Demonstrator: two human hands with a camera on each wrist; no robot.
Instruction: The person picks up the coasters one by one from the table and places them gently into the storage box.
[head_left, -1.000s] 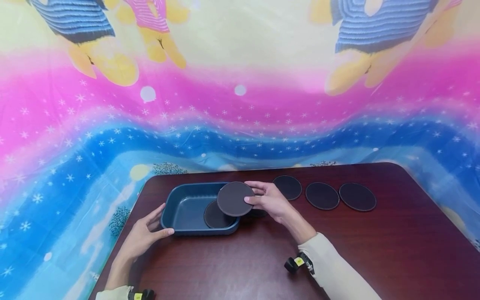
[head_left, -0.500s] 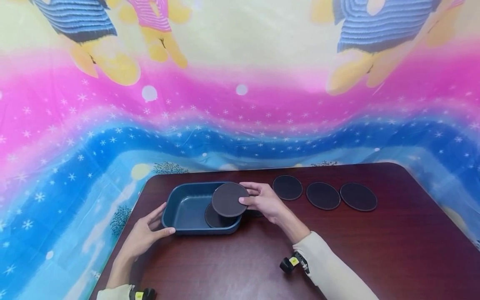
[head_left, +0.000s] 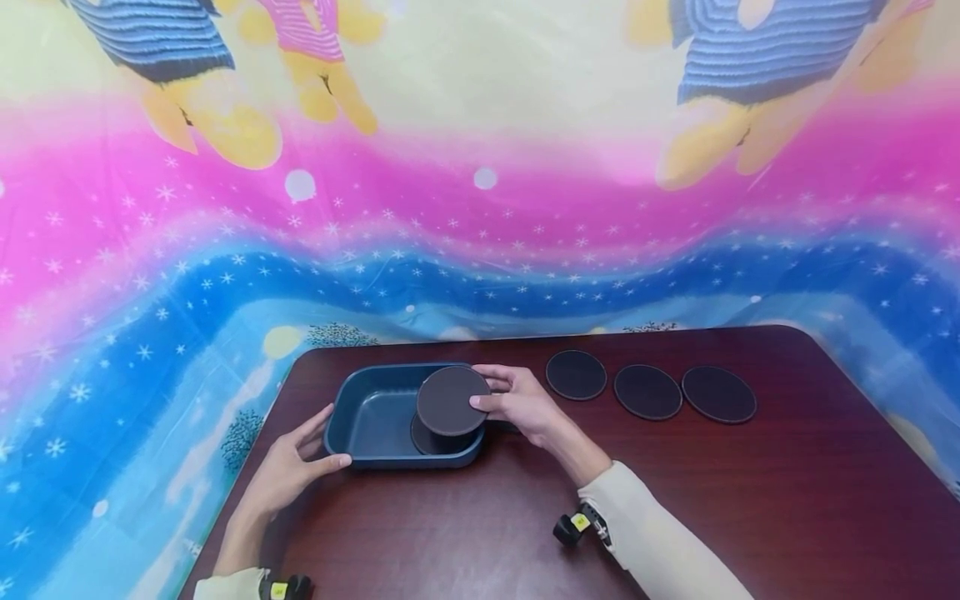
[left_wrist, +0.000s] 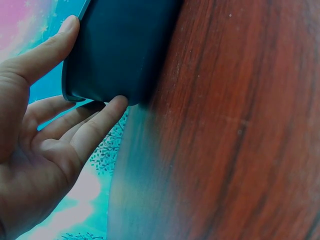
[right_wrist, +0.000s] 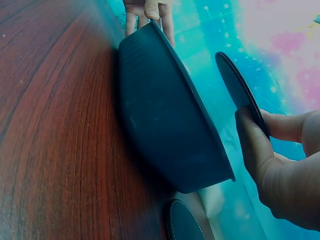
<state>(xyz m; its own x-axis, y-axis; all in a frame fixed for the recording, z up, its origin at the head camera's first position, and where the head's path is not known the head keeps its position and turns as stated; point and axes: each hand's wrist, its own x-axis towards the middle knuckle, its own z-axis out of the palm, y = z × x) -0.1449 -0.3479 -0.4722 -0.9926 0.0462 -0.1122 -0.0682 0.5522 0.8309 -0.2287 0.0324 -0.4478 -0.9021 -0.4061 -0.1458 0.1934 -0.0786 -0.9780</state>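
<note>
A dark blue-green rectangular container [head_left: 375, 457] stands on the table. My left hand [head_left: 287, 471] touches its left end, thumb at the near corner and fingers straight along the end wall. The left wrist view has the thumb at the container's rim [left_wrist: 65, 82] and a fingertip on its wall. My right hand [head_left: 521, 406] pinches a round dark brown coaster [head_left: 452, 401] between thumb and fingers, tilted above the container's right part. Inside, a second coaster [head_left: 422, 437] lies mostly hidden under the held one. In the right wrist view the held coaster [right_wrist: 235, 82] is edge-on, apart from the container.
Three round coasters lie to the right: one [head_left: 576, 375] at the back, another [head_left: 648, 392] beside it and a third [head_left: 718, 394] farther right. One more coaster [right_wrist: 185, 222] with a stitched edge lies by the container's right end. A patterned cloth [head_left: 480, 275] hangs behind the table [head_left: 675, 500].
My right hand has moved slightly left with the held coaster, which now covers more of the coaster inside the container. The left hand and the container look unmoved.
</note>
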